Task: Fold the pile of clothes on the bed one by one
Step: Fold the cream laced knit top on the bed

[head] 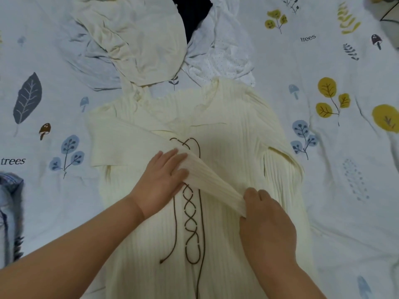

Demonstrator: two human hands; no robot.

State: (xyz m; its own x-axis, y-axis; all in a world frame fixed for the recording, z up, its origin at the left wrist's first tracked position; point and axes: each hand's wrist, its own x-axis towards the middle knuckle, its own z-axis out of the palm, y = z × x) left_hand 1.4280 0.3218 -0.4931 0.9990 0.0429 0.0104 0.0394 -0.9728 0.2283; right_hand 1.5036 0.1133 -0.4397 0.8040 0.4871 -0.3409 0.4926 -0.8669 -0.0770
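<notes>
Both arms reach up from 6 o'clock onto the cream sweater (226, 130) lying flat on the bed (345, 190). Its sleeve (207, 175) runs from 10 o'clock down to 4 o'clock. My guess: it gets laid flat next. The right hand (265, 221) pinches the cuff, and the left hand (162, 178) presses flat and wide on the sleeve's middle.

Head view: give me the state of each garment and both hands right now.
Cream ribbed sweater: spread flat, one sleeve folded across the front.
Brown lace: criss-crossed, ends loose.
Left hand: flat, pressing the sleeve.
Right hand: pinching the sleeve cuff.
Clothes pile: unfolded, crumpled.
Denim garment: at the left edge, state unclear.
</notes>
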